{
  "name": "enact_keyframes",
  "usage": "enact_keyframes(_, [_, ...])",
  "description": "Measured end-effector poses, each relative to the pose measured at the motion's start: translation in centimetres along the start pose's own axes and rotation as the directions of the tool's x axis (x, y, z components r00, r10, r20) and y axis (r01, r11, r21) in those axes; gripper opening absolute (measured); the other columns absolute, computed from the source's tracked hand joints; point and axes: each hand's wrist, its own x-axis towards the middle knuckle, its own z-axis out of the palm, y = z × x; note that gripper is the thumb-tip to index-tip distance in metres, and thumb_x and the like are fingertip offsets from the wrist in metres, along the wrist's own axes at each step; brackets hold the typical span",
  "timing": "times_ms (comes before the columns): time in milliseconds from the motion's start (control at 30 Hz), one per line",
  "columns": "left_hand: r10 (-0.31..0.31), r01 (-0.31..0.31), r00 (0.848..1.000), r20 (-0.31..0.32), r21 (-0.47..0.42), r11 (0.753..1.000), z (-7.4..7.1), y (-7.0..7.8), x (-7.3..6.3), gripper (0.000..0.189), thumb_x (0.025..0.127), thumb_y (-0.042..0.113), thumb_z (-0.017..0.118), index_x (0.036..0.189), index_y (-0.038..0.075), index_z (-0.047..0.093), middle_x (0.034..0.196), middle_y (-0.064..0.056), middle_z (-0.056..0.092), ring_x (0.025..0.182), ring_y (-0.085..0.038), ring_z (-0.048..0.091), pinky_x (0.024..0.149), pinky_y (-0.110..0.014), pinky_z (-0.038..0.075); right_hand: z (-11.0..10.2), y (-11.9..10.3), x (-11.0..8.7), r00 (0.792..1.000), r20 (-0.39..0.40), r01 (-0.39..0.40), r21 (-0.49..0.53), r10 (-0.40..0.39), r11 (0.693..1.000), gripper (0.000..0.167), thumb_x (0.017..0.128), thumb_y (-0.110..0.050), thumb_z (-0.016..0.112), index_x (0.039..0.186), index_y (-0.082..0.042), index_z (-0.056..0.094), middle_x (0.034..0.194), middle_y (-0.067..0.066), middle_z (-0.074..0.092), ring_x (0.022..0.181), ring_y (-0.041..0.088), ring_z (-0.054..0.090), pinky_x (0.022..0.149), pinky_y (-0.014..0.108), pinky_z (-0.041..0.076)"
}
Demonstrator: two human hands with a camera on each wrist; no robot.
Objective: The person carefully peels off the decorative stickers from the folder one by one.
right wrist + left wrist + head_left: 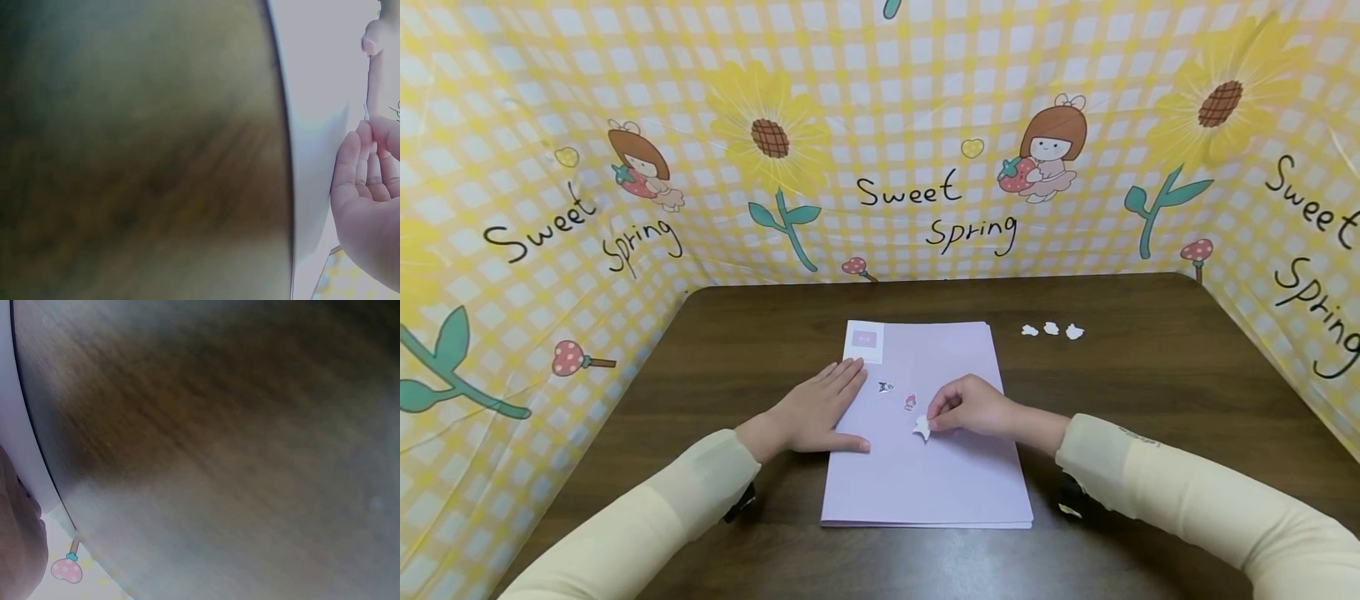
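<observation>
A pale purple folder-like stack of sheets point(925, 492) lies on the brown table. My right hand point(972, 406) pinches a small white sticker-like piece point(922, 427) between thumb and fingertips, close over the sheet's middle. In the right wrist view, the right hand point(369, 187) has its fingers curled, and a thin white edge shows at the fingertips. With fingers spread straight, my left hand point(823, 410) rests on the sheet's left edge. Two small cartoon stickers, one black and white point(885, 387) and one pink point(911, 402), lie on the sheet between the hands.
A white card with a purple square point(865, 354) sits at the sheet's top left corner. Three small white cut-outs point(1051, 329) lie in a row on the table point(760, 325) at the back right. A yellow checked cloth point(820, 50) surrounds the table's back and sides.
</observation>
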Motion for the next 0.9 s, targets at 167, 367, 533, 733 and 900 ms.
enact_keyframes(167, [-0.005,0.005,1.000,-0.003,0.004,1.000,0.2,-0.1,0.0,0.114,0.079,0.087,0.026,0.155,0.003,0.013,0.161,-0.013,0.006,0.147,-0.026,0.003,0.116,-0.039,0.005,-0.4,0.3,-0.1,1.000,0.019,0.016,0.076,-0.018,0.997,0.012,0.082,-0.001,0.075,0.093,0.003,0.071,0.075,0.005,0.067,0.066,0.011,0.056,0.059,0.023,0.048])
enact_keyframes(367, [-0.002,0.002,1.000,-0.010,0.006,1.000,0.2,-0.1,0.0,0.114,0.080,0.087,0.027,0.155,0.003,0.014,0.161,-0.014,0.007,0.147,-0.026,0.004,0.116,-0.039,0.006,-1.0,0.6,-0.4,0.999,0.028,0.040,0.121,-0.043,0.992,0.020,0.084,0.003,0.070,0.104,0.007,0.070,0.079,0.007,0.067,0.068,0.012,0.056,0.060,0.023,0.047])
enact_keyframes(533, [-0.002,0.002,1.000,-0.004,0.013,1.000,0.1,0.0,0.0,0.114,0.080,0.087,0.027,0.155,0.003,0.013,0.161,-0.014,0.006,0.147,-0.026,0.004,0.116,-0.039,0.005,-1.7,1.0,-0.6,0.999,0.008,0.042,0.100,-0.043,0.994,0.023,0.085,0.003,0.070,0.108,0.008,0.069,0.078,0.005,0.066,0.068,0.012,0.055,0.059,0.023,0.047])
enact_keyframes(733, [-0.001,0.001,1.000,-0.005,0.011,1.000,0.0,0.0,0.0,0.114,0.080,0.087,0.027,0.155,0.003,0.014,0.161,-0.014,0.007,0.147,-0.027,0.004,0.116,-0.039,0.006,-2.6,1.4,-0.9,0.999,-0.024,0.032,0.090,-0.030,0.995,0.025,0.086,0.003,0.070,0.110,0.007,0.068,0.079,0.008,0.066,0.069,0.016,0.056,0.060,0.026,0.049])
enact_keyframes(900, [-0.001,0.001,1.000,-0.012,0.003,1.000,0.0,0.0,0.0,0.114,0.080,0.087,0.028,0.155,0.003,0.015,0.161,-0.014,0.008,0.147,-0.027,0.005,0.116,-0.040,0.007,-3.4,1.6,-1.1,0.998,-0.057,0.025,0.078,-0.020,0.997,0.024,0.086,0.001,0.070,0.110,0.005,0.069,0.079,0.010,0.066,0.068,0.020,0.056,0.059,0.027,0.050])
